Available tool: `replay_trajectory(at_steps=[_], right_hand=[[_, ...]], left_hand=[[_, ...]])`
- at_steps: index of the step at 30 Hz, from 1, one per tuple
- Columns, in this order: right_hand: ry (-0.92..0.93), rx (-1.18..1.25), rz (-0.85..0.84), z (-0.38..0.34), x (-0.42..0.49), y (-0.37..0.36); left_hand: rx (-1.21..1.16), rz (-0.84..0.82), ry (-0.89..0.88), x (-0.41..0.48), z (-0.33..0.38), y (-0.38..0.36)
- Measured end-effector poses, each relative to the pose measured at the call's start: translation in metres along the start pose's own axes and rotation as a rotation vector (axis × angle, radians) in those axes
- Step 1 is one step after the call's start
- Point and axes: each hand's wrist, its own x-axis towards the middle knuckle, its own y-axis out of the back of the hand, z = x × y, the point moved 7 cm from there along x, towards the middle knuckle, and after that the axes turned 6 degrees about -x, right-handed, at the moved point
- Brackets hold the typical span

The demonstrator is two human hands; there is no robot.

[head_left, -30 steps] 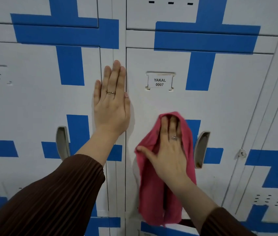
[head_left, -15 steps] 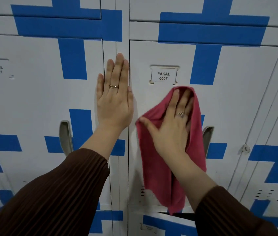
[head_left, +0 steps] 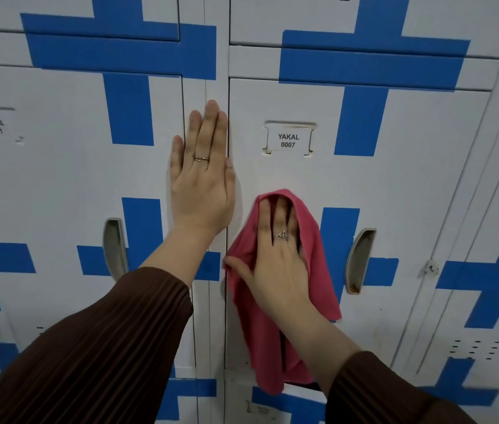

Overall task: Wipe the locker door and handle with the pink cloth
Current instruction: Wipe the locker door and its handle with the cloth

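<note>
The white locker door (head_left: 410, 185) with blue cross stripes carries a label reading YAKAL 0007 (head_left: 288, 140). Its recessed grey handle (head_left: 360, 261) sits right of centre. My right hand (head_left: 275, 258) presses the pink cloth (head_left: 318, 270) flat against the door's left part, left of the handle and apart from it. The cloth drapes over my fingertips and hangs down past the door's lower edge. My left hand (head_left: 201, 179) lies flat and open on the white frame between the two lockers, fingers up.
The neighbouring locker door (head_left: 58, 185) on the left is labelled YAKAL 0011 and has its own grey handle (head_left: 115, 249). A small lock tab (head_left: 431, 267) sits on the frame at the right. More lockers stand above, below and to the right.
My right hand slid the pink cloth up and right toward the handle, then back down and left across the door. My left hand stayed flat on the frame.
</note>
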Motion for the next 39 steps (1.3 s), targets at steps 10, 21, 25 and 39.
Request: replay_trajectory(at_steps=[10, 21, 25, 39], right_hand=[[-0.501, -0.032, 0.259, 0.1, 0.0, 0.061], [-0.389, -0.061, 0.251, 0.126, 0.001, 0.084], [-0.404, -0.085, 0.153, 0.135, -0.033, 0.057], [-0.483, -0.035, 0.141, 0.147, -0.06, 0.043]], left_hand=[[0.015, -0.008, 0.007, 0.0, 0.001, 0.001], [0.011, 0.006, -0.001, 0.0, 0.001, 0.001], [0.01, 0.012, 0.005, 0.0, 0.001, 0.001], [0.015, 0.011, 0.009, 0.0, 0.002, 0.002]])
